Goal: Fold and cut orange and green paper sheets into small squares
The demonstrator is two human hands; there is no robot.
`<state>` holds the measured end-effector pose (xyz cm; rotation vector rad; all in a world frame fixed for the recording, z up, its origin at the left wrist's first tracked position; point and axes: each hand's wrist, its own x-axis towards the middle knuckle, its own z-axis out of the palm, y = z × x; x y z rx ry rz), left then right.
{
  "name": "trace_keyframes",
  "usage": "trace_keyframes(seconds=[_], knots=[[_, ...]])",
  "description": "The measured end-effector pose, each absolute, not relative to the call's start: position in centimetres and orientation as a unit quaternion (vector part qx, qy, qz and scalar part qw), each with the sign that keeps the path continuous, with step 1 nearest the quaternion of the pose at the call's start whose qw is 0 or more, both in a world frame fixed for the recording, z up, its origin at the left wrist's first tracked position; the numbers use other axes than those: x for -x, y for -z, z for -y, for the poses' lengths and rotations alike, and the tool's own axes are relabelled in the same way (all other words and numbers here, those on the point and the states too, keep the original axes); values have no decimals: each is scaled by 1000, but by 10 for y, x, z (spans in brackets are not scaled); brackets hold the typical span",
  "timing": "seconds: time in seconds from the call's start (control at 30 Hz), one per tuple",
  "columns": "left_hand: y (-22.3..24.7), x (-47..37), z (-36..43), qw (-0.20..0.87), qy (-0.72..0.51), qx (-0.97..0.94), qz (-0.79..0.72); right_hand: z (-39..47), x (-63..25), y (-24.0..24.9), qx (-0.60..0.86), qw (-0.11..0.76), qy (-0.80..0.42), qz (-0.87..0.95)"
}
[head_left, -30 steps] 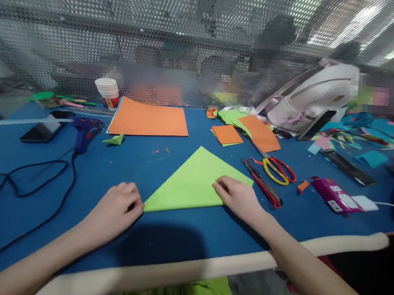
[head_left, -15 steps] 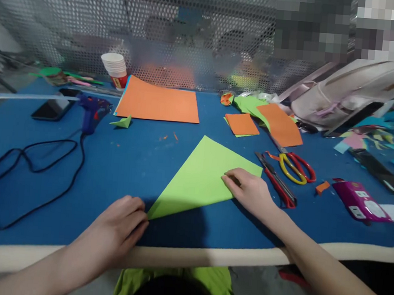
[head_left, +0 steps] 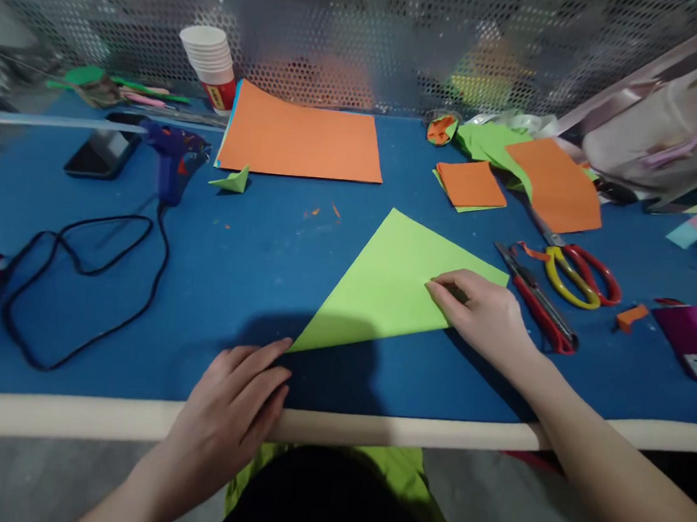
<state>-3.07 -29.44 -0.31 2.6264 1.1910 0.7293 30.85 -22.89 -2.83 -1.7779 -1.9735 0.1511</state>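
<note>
A sheet of light green paper [head_left: 376, 287] lies on the blue table in front of me, four-cornered with a long point toward the lower left; it looks folded. At that point, my left hand [head_left: 240, 405] has its fingers stretched out, the index fingertip touching the paper's corner. My right hand [head_left: 483, 312] is over the right part of the paper, thumb and fingertips closed in a pinch against it. To the right of that hand lie a red utility knife [head_left: 541, 308] and scissors with red and yellow handles [head_left: 577, 275].
Orange sheets [head_left: 303, 141], a small green folded piece [head_left: 232, 179] and orange squares [head_left: 472, 184] lie farther back. On the left are a blue glue gun [head_left: 169, 158] with a looping cord, a phone [head_left: 104, 149] and paper cups [head_left: 210, 65]. A pale edge strip [head_left: 100, 418] borders the table.
My view has tilted down and shifted left. The fingers of my left hand have straightened at the paper's corner. My right hand stays at about the same spot on the paper.
</note>
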Motion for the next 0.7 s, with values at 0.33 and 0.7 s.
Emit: trace_keyframes(seconds=[0.33, 0.7], knots=[[5, 29, 298, 29, -256, -884, -390, 230, -307, 27, 655, 233, -59, 717], [13, 31, 294, -29, -232, -900, -368, 227, -307, 32, 642, 250, -31, 724]])
